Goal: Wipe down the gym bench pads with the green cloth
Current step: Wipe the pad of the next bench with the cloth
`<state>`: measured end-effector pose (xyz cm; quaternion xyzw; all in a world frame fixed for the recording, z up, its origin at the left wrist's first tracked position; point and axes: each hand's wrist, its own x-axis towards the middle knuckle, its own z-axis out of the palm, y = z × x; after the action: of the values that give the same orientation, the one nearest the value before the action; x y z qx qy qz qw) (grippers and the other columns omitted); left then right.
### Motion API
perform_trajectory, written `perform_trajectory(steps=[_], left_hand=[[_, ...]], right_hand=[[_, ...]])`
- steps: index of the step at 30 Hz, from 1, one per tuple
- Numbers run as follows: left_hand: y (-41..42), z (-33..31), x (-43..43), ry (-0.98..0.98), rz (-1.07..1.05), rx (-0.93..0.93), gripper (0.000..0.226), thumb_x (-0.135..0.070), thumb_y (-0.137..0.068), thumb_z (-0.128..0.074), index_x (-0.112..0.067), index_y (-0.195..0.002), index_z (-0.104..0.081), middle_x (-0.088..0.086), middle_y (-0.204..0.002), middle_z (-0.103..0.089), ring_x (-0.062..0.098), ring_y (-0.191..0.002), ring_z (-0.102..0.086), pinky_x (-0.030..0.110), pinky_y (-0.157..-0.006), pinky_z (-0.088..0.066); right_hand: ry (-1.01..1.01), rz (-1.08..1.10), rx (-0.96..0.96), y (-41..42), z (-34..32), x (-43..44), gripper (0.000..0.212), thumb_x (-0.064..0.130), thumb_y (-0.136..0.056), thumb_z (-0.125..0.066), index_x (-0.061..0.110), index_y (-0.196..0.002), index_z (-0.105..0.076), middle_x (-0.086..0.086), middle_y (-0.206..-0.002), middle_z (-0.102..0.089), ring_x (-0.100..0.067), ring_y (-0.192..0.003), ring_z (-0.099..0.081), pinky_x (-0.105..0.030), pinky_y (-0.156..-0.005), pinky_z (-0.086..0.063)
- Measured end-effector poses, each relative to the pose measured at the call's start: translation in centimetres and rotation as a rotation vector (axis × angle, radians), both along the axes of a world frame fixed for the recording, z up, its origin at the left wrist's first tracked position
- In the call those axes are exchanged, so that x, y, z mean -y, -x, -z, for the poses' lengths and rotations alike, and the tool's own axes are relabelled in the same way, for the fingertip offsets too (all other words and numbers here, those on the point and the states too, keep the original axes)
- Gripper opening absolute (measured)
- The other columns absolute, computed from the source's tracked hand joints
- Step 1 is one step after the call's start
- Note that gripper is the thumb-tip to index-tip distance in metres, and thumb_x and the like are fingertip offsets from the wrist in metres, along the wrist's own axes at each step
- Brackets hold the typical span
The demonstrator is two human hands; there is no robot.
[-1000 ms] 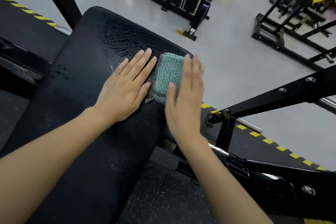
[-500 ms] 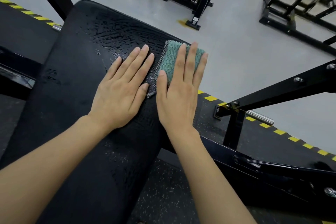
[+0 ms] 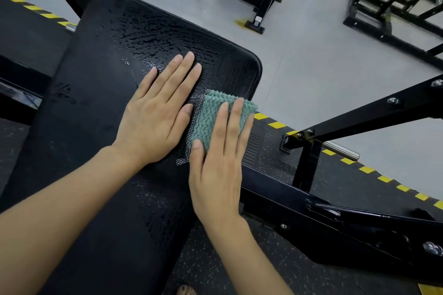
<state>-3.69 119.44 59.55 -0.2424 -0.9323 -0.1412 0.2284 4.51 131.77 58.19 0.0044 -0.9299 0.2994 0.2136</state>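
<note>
Squarely palm-down, both hands lie on the black bench pad (image 3: 91, 108): the left hand (image 3: 155, 117) rests with straight fingers close together on the vinyl, its grip released and holding nothing. Just beside it, the right hand (image 3: 215, 165) presses the folded green cloth (image 3: 208, 114) flat against the pad's right edge, fingers straight, grip released too. Droplets (image 3: 153, 36), probably water, bead on the pad beyond the left fingertips.

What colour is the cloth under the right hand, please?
The cloth is teal green, grey mesh edge; head view.
</note>
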Motion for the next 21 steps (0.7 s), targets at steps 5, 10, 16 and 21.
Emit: perform_trajectory(steps=[5,10,16,21], left_hand=[[-0.1,0.1,0.1,-0.005,0.003,-0.007,0.057,-0.029,-0.103,-0.025,-0.013,-0.157,-0.022,0.004,-0.165,-0.017,0.017,-0.153,-0.013,0.036,-0.124,-0.008],[-0.1,0.0,0.1,-0.004,0.000,-0.010,0.056,-0.029,-0.104,-0.025,-0.012,-0.157,-0.022,0.004,-0.165,-0.018,0.017,-0.153,-0.013,0.037,-0.124,-0.009],[-0.2,0.1,0.1,0.025,0.016,-0.012,0.058,-0.030,-0.103,-0.025,-0.008,-0.157,-0.021,0.007,-0.165,-0.017,0.020,-0.153,-0.012,0.041,-0.125,-0.010],[-0.5,0.0,0.3,0.087,0.066,-0.015,0.061,-0.030,-0.101,-0.027,-0.006,-0.157,-0.020,0.009,-0.165,-0.016,0.021,-0.154,-0.012,0.044,-0.125,-0.009]], right_hand=[[0.152,-0.002,-0.067,3.2,-1.2,-0.9,0.065,0.027,-0.102,-0.039,0.000,-0.154,-0.011,-0.014,-0.163,0.001,-0.032,-0.151,0.009,-0.041,-0.123,-0.004],[0.287,-0.036,-0.125,4.9,-1.6,-2.0,0.062,0.019,-0.101,-0.043,-0.002,-0.153,-0.015,-0.017,-0.163,-0.003,-0.031,-0.151,0.006,-0.041,-0.124,-0.004],[0.327,-0.044,-0.125,2.5,-0.4,-1.1,0.054,0.004,-0.102,-0.037,-0.007,-0.151,-0.016,-0.019,-0.162,-0.002,-0.032,-0.151,0.002,-0.045,-0.123,-0.006],[0.354,-0.051,-0.061,-1.6,1.2,0.3,0.057,0.015,-0.104,-0.033,0.002,-0.154,-0.010,-0.006,-0.164,0.008,-0.025,-0.152,0.005,-0.040,-0.123,-0.009]])
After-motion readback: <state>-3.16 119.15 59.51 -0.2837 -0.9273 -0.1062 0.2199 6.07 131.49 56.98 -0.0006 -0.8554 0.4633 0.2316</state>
